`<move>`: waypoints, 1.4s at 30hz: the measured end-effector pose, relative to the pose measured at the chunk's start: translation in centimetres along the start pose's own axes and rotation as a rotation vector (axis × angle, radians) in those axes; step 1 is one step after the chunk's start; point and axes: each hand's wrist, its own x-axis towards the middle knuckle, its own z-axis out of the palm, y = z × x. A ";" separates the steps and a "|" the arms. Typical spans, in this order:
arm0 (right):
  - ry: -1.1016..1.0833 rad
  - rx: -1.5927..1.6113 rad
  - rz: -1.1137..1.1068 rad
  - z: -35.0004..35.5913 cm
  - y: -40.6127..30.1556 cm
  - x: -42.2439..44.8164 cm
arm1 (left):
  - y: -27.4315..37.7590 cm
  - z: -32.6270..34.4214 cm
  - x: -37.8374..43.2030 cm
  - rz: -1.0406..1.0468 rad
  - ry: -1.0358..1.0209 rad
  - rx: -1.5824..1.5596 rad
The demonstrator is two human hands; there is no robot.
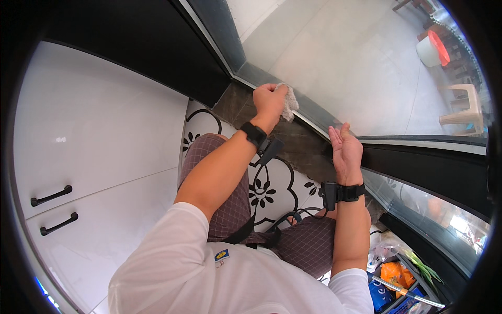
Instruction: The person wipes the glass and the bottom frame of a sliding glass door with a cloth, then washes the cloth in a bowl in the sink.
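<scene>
My left hand grips a crumpled greyish-white cloth against the grey lower rail of a glass panel. The cloth lies along the rail's pale edge, left of its middle. To the right, my right hand holds nothing; its palm faces up and its fingers are apart. It sits beside the rail near the panel's right corner; whether it touches the frame I cannot tell. Beneath both hands runs a dark brown tiled threshold. Black straps with small devices circle both wrists.
White cabinet fronts with black handles stand at left. Patterned floor tiles lie below my knees. At lower right, a crate holds bags, with a metal pole across it. Beyond the glass are a beige plastic stool and a bucket.
</scene>
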 end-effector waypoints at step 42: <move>0.001 -0.016 -0.014 0.2 0.3 0.1 | 0.3 0.9 1.5 -0.150 0.250 -0.482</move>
